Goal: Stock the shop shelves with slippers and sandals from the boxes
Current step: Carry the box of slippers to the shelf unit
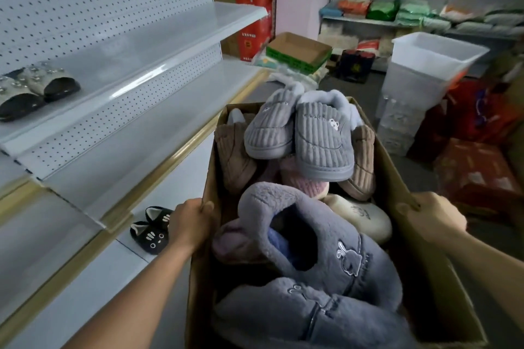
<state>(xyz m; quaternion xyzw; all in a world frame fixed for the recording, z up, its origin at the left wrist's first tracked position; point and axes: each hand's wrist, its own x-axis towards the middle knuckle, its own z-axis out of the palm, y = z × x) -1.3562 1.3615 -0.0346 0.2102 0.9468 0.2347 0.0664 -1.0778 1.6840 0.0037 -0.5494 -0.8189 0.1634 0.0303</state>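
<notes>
White shop shelving [119, 110] was found barely stocked, only two pairs being set out, while the cardboard box [402, 193], heaped with slippers [323, 136], was gripped at its rims by the left hand [191, 224] and right hand [433, 218].

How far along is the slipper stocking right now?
Barely started. Done: one pair of black sandals on a shelf and black cat slippers on the bottom shelf. In hand: left hand and right hand grip the cardboard box. Left: the box's slippers, including the grey pair on top.
</notes>
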